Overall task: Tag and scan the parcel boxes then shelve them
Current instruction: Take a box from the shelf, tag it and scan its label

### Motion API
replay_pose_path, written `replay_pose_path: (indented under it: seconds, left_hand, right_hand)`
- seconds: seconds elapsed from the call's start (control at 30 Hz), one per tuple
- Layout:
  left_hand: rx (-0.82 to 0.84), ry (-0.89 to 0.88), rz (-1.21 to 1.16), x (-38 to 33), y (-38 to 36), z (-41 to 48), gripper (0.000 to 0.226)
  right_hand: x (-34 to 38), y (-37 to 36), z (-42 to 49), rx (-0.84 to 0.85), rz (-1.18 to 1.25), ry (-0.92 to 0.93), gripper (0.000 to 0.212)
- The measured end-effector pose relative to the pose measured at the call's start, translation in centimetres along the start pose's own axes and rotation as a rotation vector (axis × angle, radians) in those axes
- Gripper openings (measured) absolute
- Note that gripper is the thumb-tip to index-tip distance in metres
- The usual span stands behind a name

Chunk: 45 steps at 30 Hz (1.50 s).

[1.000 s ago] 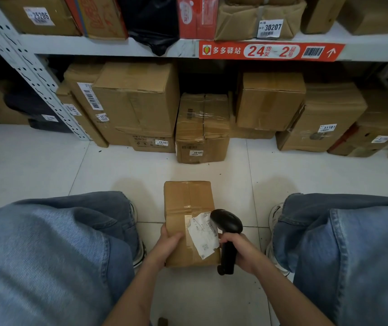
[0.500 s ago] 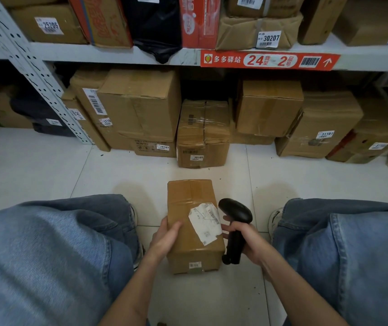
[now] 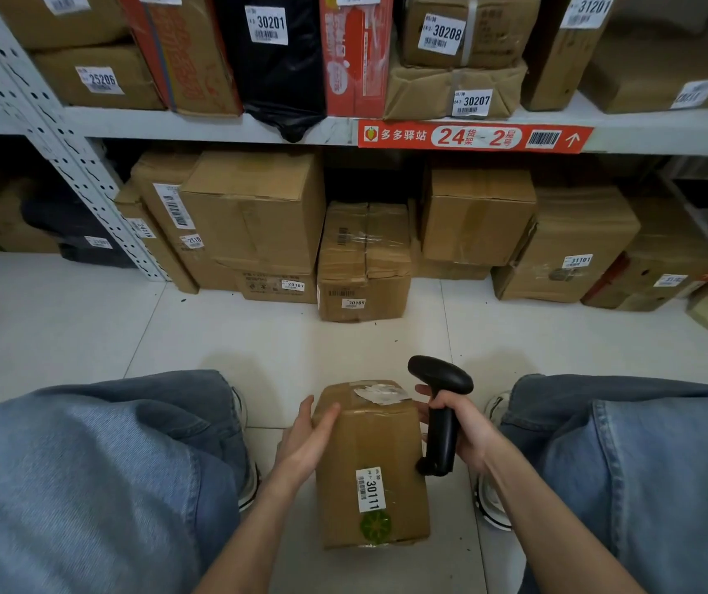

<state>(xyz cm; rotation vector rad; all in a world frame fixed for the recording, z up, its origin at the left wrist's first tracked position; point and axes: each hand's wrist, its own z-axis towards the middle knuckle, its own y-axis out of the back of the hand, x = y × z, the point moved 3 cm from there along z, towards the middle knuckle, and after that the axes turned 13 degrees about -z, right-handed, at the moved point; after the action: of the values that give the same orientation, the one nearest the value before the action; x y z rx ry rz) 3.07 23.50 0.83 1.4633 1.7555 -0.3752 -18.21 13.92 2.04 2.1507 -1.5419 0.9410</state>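
A small brown parcel box (image 3: 369, 448) is tipped up between my knees over the white floor. Its near face carries a white tag reading 30111 (image 3: 372, 489) and a green sticker. A crumpled shipping label (image 3: 380, 393) lies on its far top edge. My left hand (image 3: 305, 443) presses flat against the box's left side, fingers straight. My right hand (image 3: 457, 426) grips the handle of a black barcode scanner (image 3: 440, 407), its fingertips touching the box's right side. The scanner head points left over the box.
A shelf unit stands ahead, with tagged cartons (image 3: 253, 216) on the floor level and more parcels above a red shelf label (image 3: 474, 137). A perforated grey upright (image 3: 65, 139) slants at left. My denim-clad knees (image 3: 86, 478) flank the box.
The box has been rolled toward me, so the shipping label went to the far edge and the 30111 tag face now shows. The scanner lifted slightly. The camera view tilted upward.
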Motion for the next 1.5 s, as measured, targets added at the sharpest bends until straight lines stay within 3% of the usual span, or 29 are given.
replay_pose_path:
  seconds: [0.37, 0.57, 0.7, 0.93, 1.03, 1.17, 1.33, 1.5]
  left_hand:
    - [0.095, -0.028, -0.223, -0.4, -0.7, 0.8, 0.071]
    - [0.157, -0.036, -0.242, -0.8, -1.2, 1.0, 0.067]
    - [0.181, -0.053, -0.201, -0.9, -1.7, 0.7, 0.067]
    - [0.234, -0.119, 0.036, -0.6, -2.6, 0.7, 0.085]
    - [0.231, -0.143, 0.197, -0.3, -3.1, 0.9, 0.084]
    - [0.170, -0.334, 0.635, -1.4, -3.5, 2.0, 0.078]
    - [0.270, -0.442, 0.983, -3.8, -4.1, 3.4, 0.069]
    - [0.272, -0.443, 1.094, -3.2, -3.6, 4.0, 0.065]
  right_hand:
    - [0.2, -0.9, 1.5, -0.060, 0.073, -0.003, 0.032]
    - [0.8, -0.6, 1.4, -0.102, 0.114, -0.001, 0.041]
    - [0.4, -0.4, 1.0, -0.104, 0.105, -0.029, 0.034]
    - [-0.3, -0.6, -0.4, -0.092, 0.095, -0.077, 0.033]
    - [-0.5, -0.6, -1.4, -0.086, 0.079, -0.097, 0.036]
    - [-1.2, -1.0, -2.0, -0.061, 0.030, -0.132, 0.033]
    - [-1.9, -1.7, -2.5, -0.033, -0.099, -0.236, 0.029]
    - [-3.0, -1.8, -3.0, 0.015, -0.207, -0.354, 0.018]
